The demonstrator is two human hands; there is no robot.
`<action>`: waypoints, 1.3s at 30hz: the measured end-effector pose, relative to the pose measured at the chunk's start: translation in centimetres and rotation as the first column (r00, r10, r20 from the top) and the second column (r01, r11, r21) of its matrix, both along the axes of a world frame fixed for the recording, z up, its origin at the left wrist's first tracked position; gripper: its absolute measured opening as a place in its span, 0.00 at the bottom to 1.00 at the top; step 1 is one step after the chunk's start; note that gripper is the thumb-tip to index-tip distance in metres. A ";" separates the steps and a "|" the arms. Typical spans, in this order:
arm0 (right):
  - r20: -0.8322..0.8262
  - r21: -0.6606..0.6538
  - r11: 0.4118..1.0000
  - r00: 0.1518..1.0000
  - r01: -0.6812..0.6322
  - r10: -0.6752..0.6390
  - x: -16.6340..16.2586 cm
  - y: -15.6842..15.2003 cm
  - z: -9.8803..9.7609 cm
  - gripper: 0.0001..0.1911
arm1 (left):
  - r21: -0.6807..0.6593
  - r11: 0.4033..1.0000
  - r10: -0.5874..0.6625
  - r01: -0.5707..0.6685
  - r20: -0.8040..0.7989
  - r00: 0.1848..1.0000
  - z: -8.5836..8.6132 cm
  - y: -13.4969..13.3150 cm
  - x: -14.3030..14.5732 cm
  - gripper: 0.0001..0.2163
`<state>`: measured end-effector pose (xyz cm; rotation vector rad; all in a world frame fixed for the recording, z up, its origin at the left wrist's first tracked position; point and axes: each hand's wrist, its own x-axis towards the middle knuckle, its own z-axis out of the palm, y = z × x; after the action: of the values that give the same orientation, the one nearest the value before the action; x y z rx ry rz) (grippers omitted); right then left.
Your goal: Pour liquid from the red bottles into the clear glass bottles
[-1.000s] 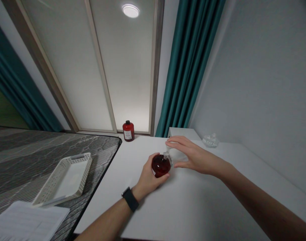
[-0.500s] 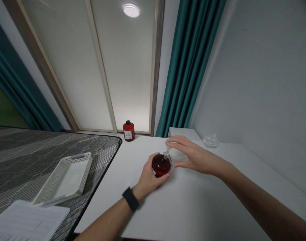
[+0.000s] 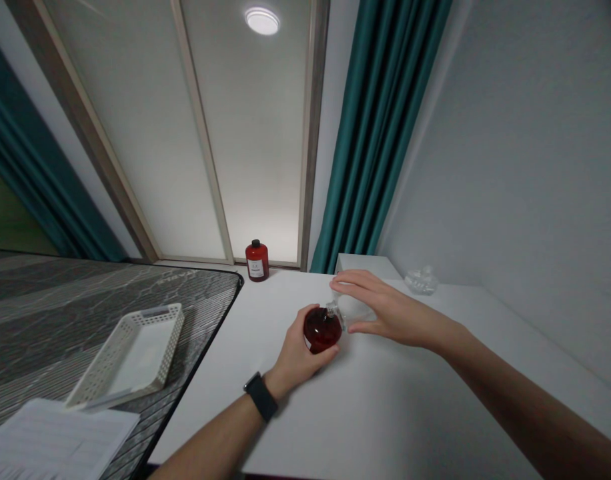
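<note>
The right grip (image 3: 388, 308) partly hides a clear container (image 3: 354, 307).

Held bottle (image 3: 319, 328) smooth, glossy; basket (image 3: 172, 347) matt plastic; curtain (image 3: 368, 133) cloth; sheets (image 3: 60, 440) paper.

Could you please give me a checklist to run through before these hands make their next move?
1. Left hand grips the red bottle: ok, thumb and fingers are around its sides.
2. Right hand holds the clear container: ok, it sits between fingers and thumb.
3. Both mouths line up: cannot tell, too small to make out.
4. Capped bottle stands upright: ok, at the table's far edge.
5. Basket is apart from both hands: ok.
</note>
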<state>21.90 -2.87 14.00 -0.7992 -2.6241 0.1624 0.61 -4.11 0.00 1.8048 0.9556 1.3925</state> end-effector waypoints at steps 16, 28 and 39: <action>0.009 0.015 1.000 1.000 -0.008 0.008 0.0 0.0 0.1 0.35 | -0.006 1.000 -0.001 0.001 -0.002 1.000 0.1 0.0 0.0 0.32; -0.012 0.004 1.000 1.000 -0.014 0.014 0.0 0.1 -0.1 0.36 | -0.001 1.000 -0.003 0.003 -0.010 1.000 0.2 -0.1 0.0 0.32; 0.034 0.012 1.000 0.999 0.001 -0.002 0.0 0.0 0.0 0.38 | -0.011 1.000 -0.006 0.006 -0.003 1.000 0.1 0.0 0.0 0.32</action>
<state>21.94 -2.86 14.03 -0.8066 -2.6538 0.1335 0.65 -4.12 0.13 1.8009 0.9573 1.3787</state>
